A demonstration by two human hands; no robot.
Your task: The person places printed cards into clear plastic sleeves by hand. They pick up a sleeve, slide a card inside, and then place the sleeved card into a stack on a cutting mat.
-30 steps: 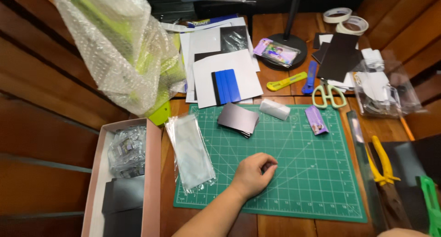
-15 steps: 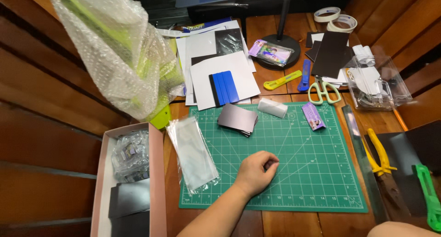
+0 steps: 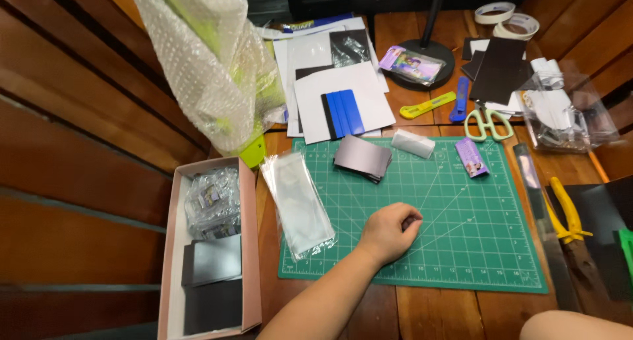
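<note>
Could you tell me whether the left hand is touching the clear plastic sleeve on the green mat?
Apart. The head view shows bare green mat between the fisted left hand and the sleeve to its left.

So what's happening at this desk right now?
A person sits at a cluttered wooden desk. Their left hand rests as a loose fist on the green cutting mat; whether it holds anything small cannot be told. Beside it lies a clear plastic sleeve, with a stack of dark cards further up the mat. A pink box of dark sheets sits to the left. The right hand is not in view.
</note>
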